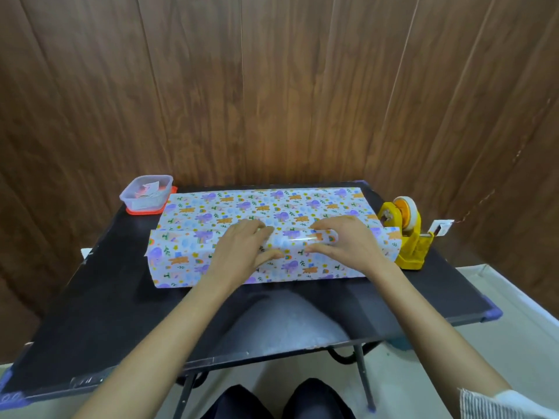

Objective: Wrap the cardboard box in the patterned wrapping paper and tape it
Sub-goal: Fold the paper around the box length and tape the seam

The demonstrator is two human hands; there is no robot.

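Note:
The patterned wrapping paper (263,207), white with purple and orange figures, lies folded over the box in the middle of the black table; the cardboard itself is hidden under it. A strip of clear tape (298,238) runs across the seam where the near flap meets the far sheet. My left hand (245,247) presses flat on the paper at the tape's left end. Flat on the tape's right end lies my right hand (344,240). Neither hand holds anything; the fingers are spread.
A yellow tape dispenser (406,234) stands right of the paper, close to my right wrist. A clear plastic tub (146,192) on a red lid sits at the back left corner. The black table (121,297) backs onto a wood-panel wall.

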